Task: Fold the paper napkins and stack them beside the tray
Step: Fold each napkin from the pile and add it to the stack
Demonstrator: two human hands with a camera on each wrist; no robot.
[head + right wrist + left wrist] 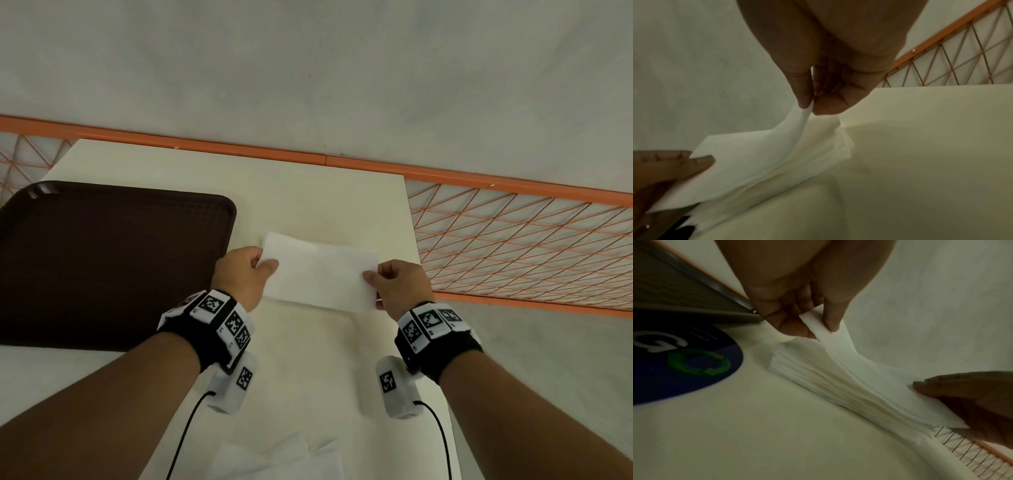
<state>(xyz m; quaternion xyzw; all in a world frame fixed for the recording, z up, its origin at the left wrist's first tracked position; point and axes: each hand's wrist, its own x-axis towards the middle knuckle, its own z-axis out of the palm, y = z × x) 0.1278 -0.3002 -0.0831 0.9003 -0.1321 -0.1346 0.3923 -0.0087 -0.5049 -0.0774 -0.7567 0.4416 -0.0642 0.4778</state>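
A folded white napkin is being held stretched between both hands above the cream table, toward its right edge. Its left end is being pinched between thumb and fingers of the left hand, and its right end is being pinched the same way by the right hand. In the left wrist view the thumb and forefinger are seen closing on a narrow strip of the napkin, with the right hand gripping the far end. In the right wrist view the same pinch is being shown by the right hand, the napkin sloping down to the left hand.

Directly beneath the held napkin, a stack of napkins is lying on the table; whether the held sheet is touching it cannot be told. The dark brown tray is sitting at the table's left edge, just beside the left hand. More loose white napkins are lying at the near edge. An orange wire-mesh rail is running past the table's far and right edges.
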